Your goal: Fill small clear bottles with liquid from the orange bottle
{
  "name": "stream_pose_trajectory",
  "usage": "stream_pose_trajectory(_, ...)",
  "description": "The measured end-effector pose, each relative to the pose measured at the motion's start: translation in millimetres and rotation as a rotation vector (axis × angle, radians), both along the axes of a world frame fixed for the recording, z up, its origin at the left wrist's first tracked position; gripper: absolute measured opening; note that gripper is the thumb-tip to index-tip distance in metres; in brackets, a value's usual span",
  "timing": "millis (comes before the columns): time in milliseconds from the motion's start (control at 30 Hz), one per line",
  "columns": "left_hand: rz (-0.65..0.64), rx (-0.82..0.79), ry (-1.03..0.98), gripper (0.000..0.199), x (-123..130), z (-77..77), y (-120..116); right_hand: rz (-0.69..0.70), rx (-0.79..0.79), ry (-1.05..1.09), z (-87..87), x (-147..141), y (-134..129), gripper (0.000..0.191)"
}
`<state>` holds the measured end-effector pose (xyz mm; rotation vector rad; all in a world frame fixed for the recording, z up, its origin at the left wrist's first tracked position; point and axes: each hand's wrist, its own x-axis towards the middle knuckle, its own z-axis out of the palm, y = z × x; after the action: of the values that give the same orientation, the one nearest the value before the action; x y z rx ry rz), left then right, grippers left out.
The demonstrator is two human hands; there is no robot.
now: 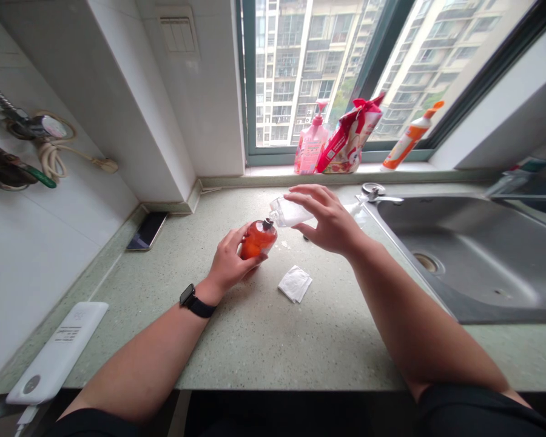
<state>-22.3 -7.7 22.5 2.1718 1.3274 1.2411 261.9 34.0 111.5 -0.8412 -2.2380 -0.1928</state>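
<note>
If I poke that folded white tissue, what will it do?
The folded white tissue probably slides easily, looking thin and loose on the counter. Its papery creases suggest it would flop if lifted. Lying flat, it likely won't roll.

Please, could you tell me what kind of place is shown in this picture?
Most likely a home kitchen: a metal sink is set into the speckled countertop, and a pink pump bottle stands on the windowsill.
</note>
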Motion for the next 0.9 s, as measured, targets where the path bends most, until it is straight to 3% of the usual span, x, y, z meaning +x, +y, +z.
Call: stream_pose_trajectory(900, 0.005, -0.027, -0.012, 0.082, 1.6, 3.5, -2.8, 0.010, -0.007, -0.010, 1.2, -0.6, -1.4, 0.068)
